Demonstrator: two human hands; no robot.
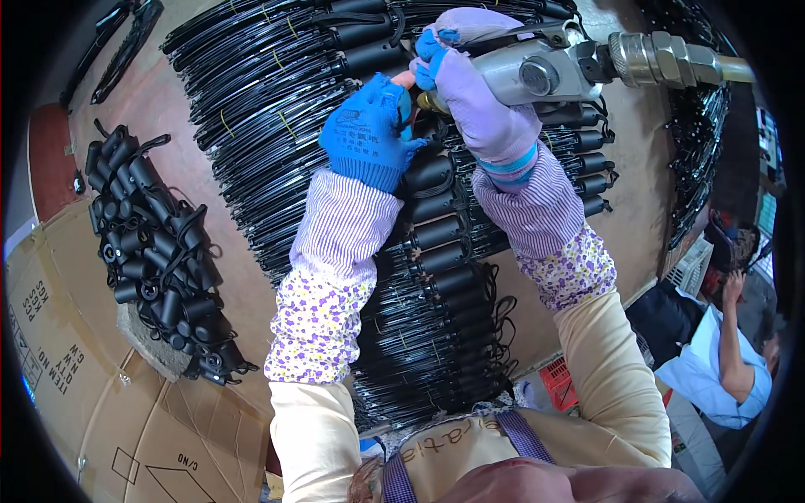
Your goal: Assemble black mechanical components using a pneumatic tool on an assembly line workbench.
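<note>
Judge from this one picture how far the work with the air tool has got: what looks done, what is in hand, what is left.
Looks done: black rods with fitted handles lie in long overlapping rows across the table. In hand: the right hand grips a grey air tool at one handle, which the left hand steadies. Left: seemingly the heap of loose black handles beside the cardboard boxes, though finished and unfinished pieces are hard to tell apart.
</note>
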